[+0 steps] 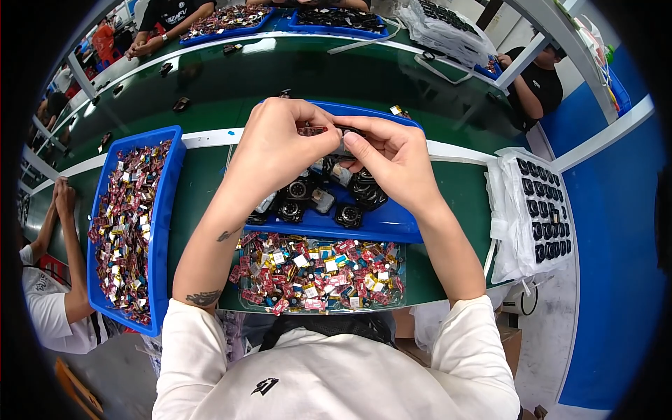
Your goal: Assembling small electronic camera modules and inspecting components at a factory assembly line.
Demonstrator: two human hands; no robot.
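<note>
Both my hands meet over a blue tray [315, 228] of black watch cases [348, 215], some with round dials and some with silvery faces. My left hand [276, 143] is pinched closed, with a small red circuit board [312, 131] showing under its fingers. Thumb and fingers of my right hand [397, 155] close on a small black watch case [349, 130], mostly hidden by the fingers. The two pieces sit right beside each other; whether they are joined I cannot tell. Close to my body, a clear tray [252, 306] holds many red boards with yellow-and-silver parts.
A long blue bin [176, 150] of similar boards stands at left. White foam-wrapped trays [500, 238] of black cases lie at right. Beyond a white rail [455, 152] runs a green conveyor [231, 84] with scattered black cases. Co-workers sit at left, far side and far right.
</note>
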